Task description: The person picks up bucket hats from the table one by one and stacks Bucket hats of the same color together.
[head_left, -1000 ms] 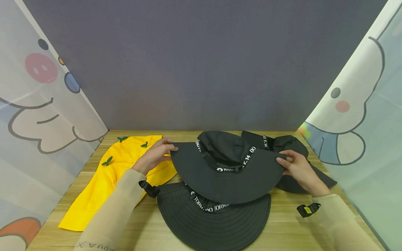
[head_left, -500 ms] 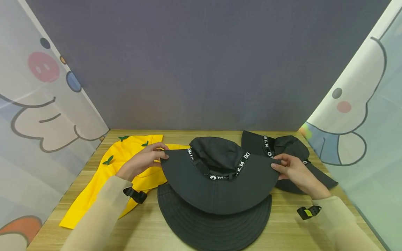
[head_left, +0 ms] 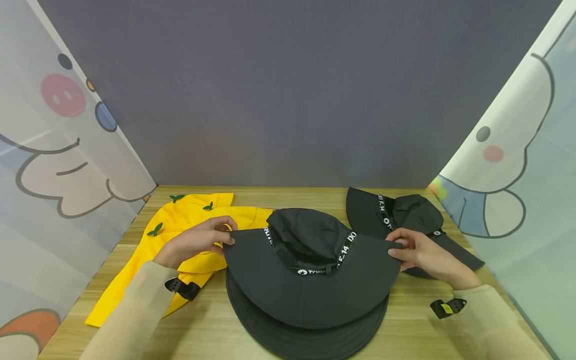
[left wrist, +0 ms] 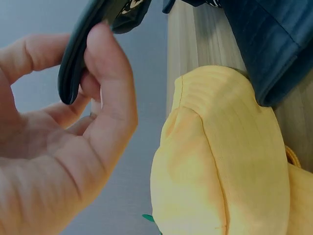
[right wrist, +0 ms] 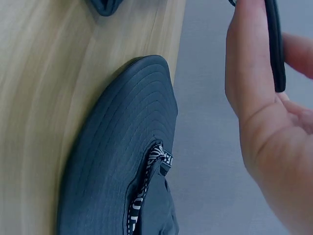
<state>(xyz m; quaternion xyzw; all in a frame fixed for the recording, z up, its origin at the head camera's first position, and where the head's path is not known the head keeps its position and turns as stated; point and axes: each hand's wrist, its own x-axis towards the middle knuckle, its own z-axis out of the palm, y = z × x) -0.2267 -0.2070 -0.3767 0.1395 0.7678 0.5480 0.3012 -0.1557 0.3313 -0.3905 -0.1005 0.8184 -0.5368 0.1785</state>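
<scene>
A black bucket hat (head_left: 306, 300) with a white-lettered band hangs between both hands in the head view, its wide brim toward me. My left hand (head_left: 200, 240) pinches the brim's left corner between thumb and fingers, as the left wrist view shows on the brim edge (left wrist: 73, 73). The right hand (head_left: 416, 255) pinches the opposite corner, and the right wrist view has that brim edge (right wrist: 276, 54) between thumb and fingers. Beneath it a second black hat (head_left: 310, 345) lies on the table, mostly covered, its stitched brim showing along the front.
Yellow hats (head_left: 180, 245) with green sprouts lie at the left, behind and below my left forearm. Another black hat (head_left: 416, 215) lies at the back right, near my right hand. A grey panel (head_left: 288, 100) rises behind the wooden table (head_left: 418, 320).
Both hands have brought the held hat toward me and slightly left, so it now overlaps most of the black hat below. The back-right hat is more exposed.
</scene>
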